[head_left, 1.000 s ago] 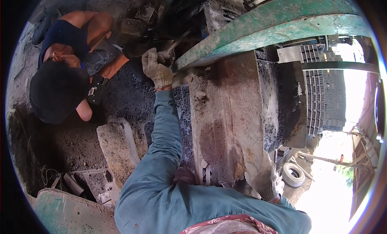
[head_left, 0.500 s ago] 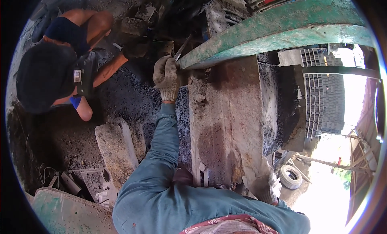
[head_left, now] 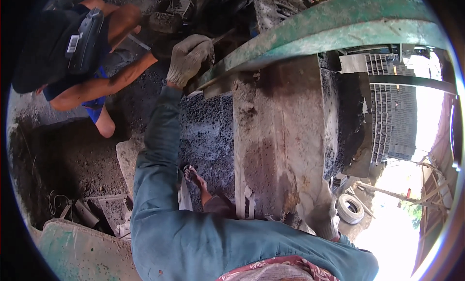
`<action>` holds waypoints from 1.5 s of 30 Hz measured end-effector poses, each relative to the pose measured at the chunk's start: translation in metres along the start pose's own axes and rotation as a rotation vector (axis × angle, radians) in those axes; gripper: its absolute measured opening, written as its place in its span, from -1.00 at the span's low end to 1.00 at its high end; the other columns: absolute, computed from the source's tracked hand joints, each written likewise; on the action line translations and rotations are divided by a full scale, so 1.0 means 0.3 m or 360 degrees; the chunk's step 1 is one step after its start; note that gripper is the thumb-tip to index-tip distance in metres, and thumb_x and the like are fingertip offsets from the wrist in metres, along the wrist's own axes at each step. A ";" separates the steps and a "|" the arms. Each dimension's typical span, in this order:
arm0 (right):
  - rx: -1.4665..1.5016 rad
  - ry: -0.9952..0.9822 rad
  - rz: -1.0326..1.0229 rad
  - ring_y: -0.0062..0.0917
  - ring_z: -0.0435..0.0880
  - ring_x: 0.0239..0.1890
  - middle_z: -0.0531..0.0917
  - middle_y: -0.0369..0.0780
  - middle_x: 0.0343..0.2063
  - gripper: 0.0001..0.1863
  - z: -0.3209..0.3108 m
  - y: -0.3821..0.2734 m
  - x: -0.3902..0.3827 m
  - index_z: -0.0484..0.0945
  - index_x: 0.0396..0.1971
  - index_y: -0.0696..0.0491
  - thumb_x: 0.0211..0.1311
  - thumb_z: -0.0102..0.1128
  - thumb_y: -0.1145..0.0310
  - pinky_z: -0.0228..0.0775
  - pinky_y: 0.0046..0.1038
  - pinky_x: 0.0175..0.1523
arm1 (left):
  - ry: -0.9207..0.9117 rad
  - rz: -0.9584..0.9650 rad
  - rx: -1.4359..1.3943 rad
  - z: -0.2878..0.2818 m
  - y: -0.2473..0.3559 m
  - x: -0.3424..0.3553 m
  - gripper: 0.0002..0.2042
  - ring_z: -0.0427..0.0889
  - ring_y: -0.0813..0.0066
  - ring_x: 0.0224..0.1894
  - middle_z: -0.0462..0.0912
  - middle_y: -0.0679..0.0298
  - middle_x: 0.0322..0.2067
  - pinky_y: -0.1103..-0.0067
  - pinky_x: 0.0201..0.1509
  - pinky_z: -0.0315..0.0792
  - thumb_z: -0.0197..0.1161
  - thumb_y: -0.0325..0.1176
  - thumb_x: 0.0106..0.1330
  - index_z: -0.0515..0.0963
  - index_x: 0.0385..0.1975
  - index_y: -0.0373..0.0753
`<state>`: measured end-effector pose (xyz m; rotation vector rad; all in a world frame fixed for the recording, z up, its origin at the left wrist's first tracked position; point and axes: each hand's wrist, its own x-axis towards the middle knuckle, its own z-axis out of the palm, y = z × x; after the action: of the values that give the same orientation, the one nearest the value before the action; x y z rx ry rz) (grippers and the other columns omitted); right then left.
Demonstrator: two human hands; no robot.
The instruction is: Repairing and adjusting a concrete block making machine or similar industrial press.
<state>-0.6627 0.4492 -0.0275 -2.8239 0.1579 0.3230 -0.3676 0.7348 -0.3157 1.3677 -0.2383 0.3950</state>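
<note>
My left hand (head_left: 186, 58), in a dirty knit glove, is stretched forward with its fingers curled over the low end of a long green metal beam (head_left: 334, 26). A thin metal rod (head_left: 223, 37) pokes out just past the glove. My right hand (head_left: 323, 219), also gloved, rests low on the near edge of a stained grey slab (head_left: 276, 135); its grip is hidden. A crouching co-worker (head_left: 92, 82) in a dark cap reaches one hand (head_left: 162, 51) right beside my left glove.
A bed of dark wet mix (head_left: 206, 131) lies left of the slab, and my bare foot in a sandal (head_left: 193, 177) stands on it. Dark soil (head_left: 63, 160) and broken blocks (head_left: 104, 206) lie at lower left. Stacked grey blocks (head_left: 392, 116) and a tyre (head_left: 351, 209) are at right.
My left hand has stayed at the end of the green beam. The co-worker's head has shifted up and to the left, and their arm now reaches beside my glove.
</note>
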 end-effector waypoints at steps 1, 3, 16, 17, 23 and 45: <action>0.0009 -0.0012 -0.0002 -0.04 0.73 -0.14 0.69 0.06 -0.21 -0.58 0.004 0.003 0.003 0.48 0.11 0.24 0.24 0.25 0.50 0.55 -0.24 -0.07 | 0.0000 -0.0008 0.0012 0.011 -0.020 -0.016 -0.83 0.52 0.64 -0.47 0.64 0.27 -0.41 0.61 -0.38 0.41 0.21 -0.43 0.39 0.64 -0.22 -0.41; -0.0086 -0.0016 -0.0059 -0.07 0.67 -0.12 0.64 0.01 -0.19 -0.39 0.008 0.029 0.003 0.44 0.09 0.22 -0.03 0.40 0.42 0.55 -0.19 -0.08 | 0.0338 -0.0138 -0.0485 0.052 -0.072 -0.054 -0.80 0.44 0.65 -0.46 0.56 0.37 -0.43 0.61 -0.42 0.33 0.26 -0.39 0.39 0.63 -0.15 -0.43; -0.0510 -0.0068 -0.0565 0.02 0.65 -0.13 0.54 0.08 -0.04 -0.59 0.016 0.113 -0.018 0.63 -0.18 0.12 -0.19 0.35 0.48 0.61 -0.13 -0.15 | 0.0273 -0.0198 -0.0131 0.040 -0.042 -0.057 -0.86 0.47 0.73 -0.49 0.62 0.39 -0.50 0.65 -0.46 0.33 0.25 -0.43 0.39 0.69 -0.29 -0.37; -0.0553 -0.0082 -0.0592 0.02 0.65 -0.13 0.55 0.07 -0.04 -0.60 0.010 0.107 -0.016 0.63 -0.20 0.13 -0.19 0.35 0.48 0.61 -0.13 -0.15 | 0.0256 -0.0166 -0.0153 0.037 -0.040 -0.053 -0.85 0.48 0.73 -0.50 0.62 0.37 -0.50 0.64 -0.47 0.33 0.25 -0.42 0.39 0.69 -0.29 -0.37; -0.0312 -0.0068 -0.0293 -0.05 0.66 -0.09 0.57 0.04 -0.04 -0.53 0.010 0.106 -0.027 0.59 -0.08 0.16 -0.13 0.31 0.51 0.59 -0.21 -0.08 | 0.0391 -0.0199 -0.0168 0.044 -0.073 -0.039 -0.85 0.46 0.71 -0.55 0.60 0.35 -0.56 0.63 -0.51 0.32 0.27 -0.41 0.40 0.68 -0.29 -0.38; 0.0207 0.0006 0.0099 -0.34 0.68 -0.11 0.69 -0.08 -0.13 -0.53 0.007 0.038 -0.036 0.47 0.11 0.24 0.19 0.26 0.44 0.50 -0.35 0.02 | 0.1828 -0.0368 -0.1428 0.189 -0.104 0.052 -0.86 0.47 0.37 -0.66 0.54 0.24 -0.44 0.39 -0.43 0.50 0.15 -0.41 0.36 0.56 -0.33 -0.35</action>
<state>-0.6751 0.4399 -0.0302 -2.6955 0.2581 0.3092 -0.3372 0.6766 -0.3267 0.1515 0.6324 0.7022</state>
